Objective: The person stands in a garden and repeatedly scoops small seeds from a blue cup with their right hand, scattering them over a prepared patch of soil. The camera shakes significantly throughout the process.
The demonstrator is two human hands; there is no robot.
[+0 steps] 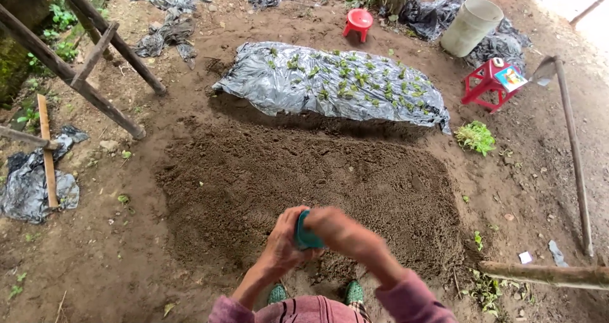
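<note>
The fingers of the left hand point(283, 242) curl around a small teal container point(306, 235), and the fingers of the right hand point(339, 230) close over its other side, so both hands clasp it between them at the lower middle of the view. Only a narrow teal strip shows between the palms; its full shape is hidden. The hands are held above the near edge of a raked soil bed point(317, 183), a dark, loosened rectangle of earth. Below the hands, the tips of two green shoes point(315, 292) stand on the soil, and pink sleeves point(406, 297) cover the forearms.

Beyond the bare bed lies a second bed under a black plastic sheet point(330, 85), with small green seedlings point(355, 79) poking through it. Behind that sheet stands a red stool point(359, 22). To the far right, a pale bucket point(471, 26) stands upright on more crumpled black plastic, and near it a second red stool point(488, 82) lies tipped over. A bunch of leafy seedlings point(476, 137) lies on the ground just beside the sheet's right end. A long-handled hoe point(574, 158) lies along the right side. On the left, slanted wooden poles point(95, 63) lean over the earth, with another piece of black plastic point(28, 183) near them.
</note>
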